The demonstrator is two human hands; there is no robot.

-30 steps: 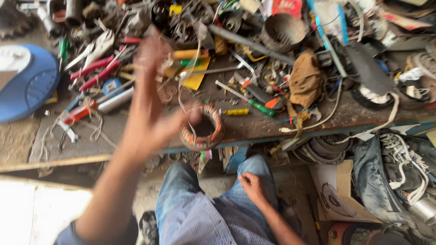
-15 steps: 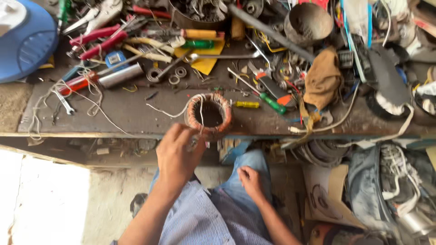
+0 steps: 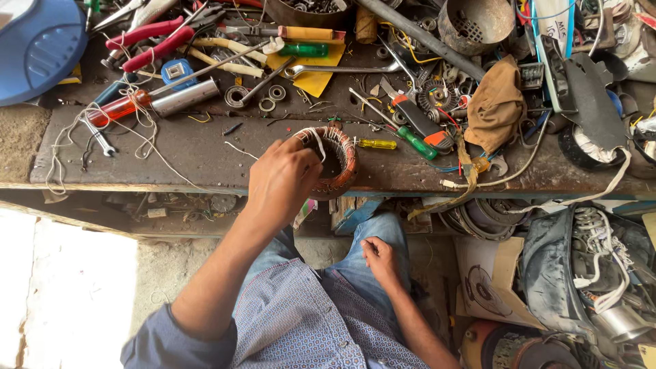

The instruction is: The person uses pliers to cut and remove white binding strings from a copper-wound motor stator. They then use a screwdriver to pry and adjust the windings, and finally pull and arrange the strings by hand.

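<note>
Cluttered surface (image 3: pixel 205 154), bare only along its front edge, with the copper coil (image 3: pixel 331 162) now at that edge rather than farther back, open floor below. Left hand (image 3: pixel 281 181) moved up from below, grip closed on the coil's near rim. Right hand (image 3: pixel 381 262) unchanged on the thigh, grip loosely curled, empty.

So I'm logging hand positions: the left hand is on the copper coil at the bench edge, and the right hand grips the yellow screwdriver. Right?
Not quite. The left hand is on the coil at the bench edge, but the right hand rests on the knee, below the bench. The yellow screwdriver lies untouched beside the coil, as the head view shows.
</note>
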